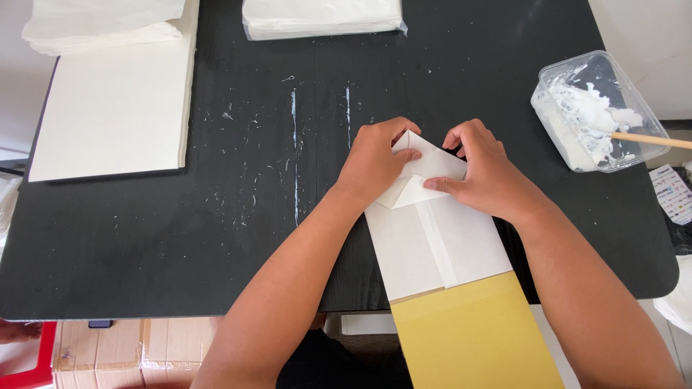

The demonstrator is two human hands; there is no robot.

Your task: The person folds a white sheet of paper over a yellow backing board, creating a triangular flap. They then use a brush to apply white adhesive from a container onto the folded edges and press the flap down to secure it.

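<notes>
The fingers [409, 154] of the left hand [375, 162] and right hand [481, 169] press flat, unclenched, on the folded white paper flap [425, 173] between them, at the paper bag's [440, 245] far end on the black table [216, 216].

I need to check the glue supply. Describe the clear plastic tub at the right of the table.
The clear plastic tub is a rectangular, thin-walled container with rounded corners, standing open with no lid on the right edge of the black table. White paste is smeared on its walls and heaped inside. A wooden stick rests in the paste, its handle jutting out over the right rim. Neither hand touches it.
</notes>
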